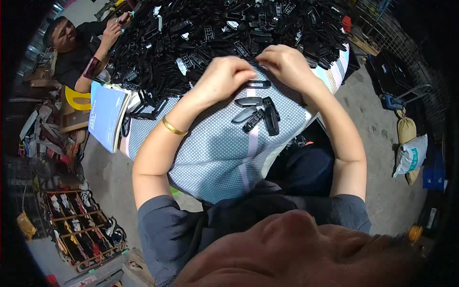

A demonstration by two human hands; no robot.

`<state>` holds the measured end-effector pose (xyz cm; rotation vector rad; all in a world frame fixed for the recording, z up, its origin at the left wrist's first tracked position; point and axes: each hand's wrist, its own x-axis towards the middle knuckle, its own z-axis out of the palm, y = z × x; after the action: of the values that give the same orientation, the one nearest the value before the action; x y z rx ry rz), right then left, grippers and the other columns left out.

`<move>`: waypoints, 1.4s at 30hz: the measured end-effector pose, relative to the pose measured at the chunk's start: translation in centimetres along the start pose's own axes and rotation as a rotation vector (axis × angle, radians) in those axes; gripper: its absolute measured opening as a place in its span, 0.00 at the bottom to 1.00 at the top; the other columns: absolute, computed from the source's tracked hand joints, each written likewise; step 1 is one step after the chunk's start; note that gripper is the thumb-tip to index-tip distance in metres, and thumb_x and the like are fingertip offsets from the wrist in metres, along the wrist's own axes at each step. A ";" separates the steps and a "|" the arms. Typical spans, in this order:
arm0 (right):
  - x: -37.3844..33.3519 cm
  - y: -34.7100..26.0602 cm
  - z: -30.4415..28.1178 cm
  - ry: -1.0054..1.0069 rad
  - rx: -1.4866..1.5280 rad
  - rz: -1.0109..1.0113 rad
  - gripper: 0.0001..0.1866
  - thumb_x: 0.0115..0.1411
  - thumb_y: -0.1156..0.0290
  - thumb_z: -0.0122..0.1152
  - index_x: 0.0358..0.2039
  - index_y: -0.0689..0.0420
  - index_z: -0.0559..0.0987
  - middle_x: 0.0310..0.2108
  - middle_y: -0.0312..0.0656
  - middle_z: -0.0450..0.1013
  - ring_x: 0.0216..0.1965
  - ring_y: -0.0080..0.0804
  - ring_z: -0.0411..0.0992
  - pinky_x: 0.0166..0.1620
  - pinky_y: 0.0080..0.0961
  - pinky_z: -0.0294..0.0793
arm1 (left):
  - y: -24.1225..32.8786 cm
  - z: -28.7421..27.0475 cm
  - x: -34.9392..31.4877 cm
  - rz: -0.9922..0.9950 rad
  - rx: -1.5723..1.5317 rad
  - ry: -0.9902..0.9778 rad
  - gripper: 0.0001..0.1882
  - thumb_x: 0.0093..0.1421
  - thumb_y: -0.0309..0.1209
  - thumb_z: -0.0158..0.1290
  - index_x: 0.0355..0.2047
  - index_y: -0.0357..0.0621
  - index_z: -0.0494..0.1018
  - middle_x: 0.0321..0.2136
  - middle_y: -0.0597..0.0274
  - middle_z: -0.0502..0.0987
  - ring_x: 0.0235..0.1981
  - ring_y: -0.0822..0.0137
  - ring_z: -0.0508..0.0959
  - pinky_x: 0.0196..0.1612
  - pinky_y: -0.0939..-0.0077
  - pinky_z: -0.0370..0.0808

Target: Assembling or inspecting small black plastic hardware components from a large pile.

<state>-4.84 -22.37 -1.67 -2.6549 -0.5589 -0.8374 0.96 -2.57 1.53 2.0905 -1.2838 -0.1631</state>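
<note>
My left hand (224, 76) and my right hand (287, 66) are at the near edge of a large heap of black plastic parts (191, 52). Both have curled fingers, with the tips at or among the parts; what they pinch, if anything, I cannot make out. Just below the left fingertips lies a slotted black part (259, 84) on the patterned cloth (210, 138). Closer to me are a blade-shaped dark piece (248, 101), a second blade-shaped piece (244, 115), a ribbed black piece (253, 121) and a long black handle-shaped part (271, 117). A gold bangle circles my left wrist.
A blue-covered book (107, 115) hangs over the cloth's left edge. At the far left another person (76, 52) works with raised hands beside the heap. A rack (79, 225) stands lower left; sacks (410, 153) are on the floor at right.
</note>
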 end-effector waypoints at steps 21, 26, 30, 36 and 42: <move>-1.0 -2.0 -1.5 -0.292 0.048 0.074 0.12 0.46 0.70 0.61 0.32 0.61 0.77 0.27 0.45 0.73 0.33 0.44 0.71 0.38 0.35 0.71 | -2.6 2.5 2.1 0.387 0.571 0.340 0.12 0.42 0.30 0.59 0.29 0.42 0.72 0.45 0.55 0.68 0.46 0.55 0.65 0.46 0.61 0.63; -0.9 -1.3 -2.4 -0.105 0.644 0.428 0.13 0.57 0.71 0.55 0.41 0.63 0.75 0.29 0.42 0.76 0.30 0.26 0.74 0.33 0.22 0.74 | -1.3 1.1 1.8 -0.023 -0.099 0.442 0.12 0.48 0.28 0.60 0.29 0.36 0.70 0.23 0.62 0.71 0.21 0.72 0.71 0.24 0.77 0.69; -0.7 -2.2 -0.6 0.060 0.850 0.524 0.13 0.60 0.70 0.53 0.43 0.63 0.75 0.32 0.39 0.75 0.29 0.22 0.73 0.33 0.17 0.74 | -1.1 1.4 1.6 -0.129 -0.788 0.288 0.15 0.53 0.25 0.56 0.41 0.34 0.69 0.20 0.68 0.70 0.17 0.80 0.68 0.20 0.87 0.67; -0.4 -2.4 -0.1 0.103 0.812 0.480 0.13 0.59 0.72 0.53 0.39 0.69 0.75 0.41 0.41 0.71 0.31 0.23 0.74 0.32 0.16 0.75 | -1.0 1.2 0.9 -0.234 -1.104 0.120 0.21 0.58 0.22 0.48 0.53 0.34 0.62 0.36 0.57 0.74 0.37 0.70 0.78 0.44 0.80 0.76; -0.4 -3.1 0.2 0.149 1.100 0.507 0.14 0.60 0.71 0.53 0.41 0.68 0.75 0.41 0.42 0.70 0.30 0.23 0.74 0.29 0.16 0.75 | -1.9 0.8 0.7 -0.148 -0.865 0.166 0.17 0.55 0.23 0.52 0.47 0.33 0.70 0.34 0.60 0.76 0.33 0.73 0.77 0.37 0.84 0.74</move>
<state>-6.37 -19.67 -1.56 -1.5814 -0.1777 -0.3750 2.38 -3.01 -0.03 1.4025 -0.7502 -0.4993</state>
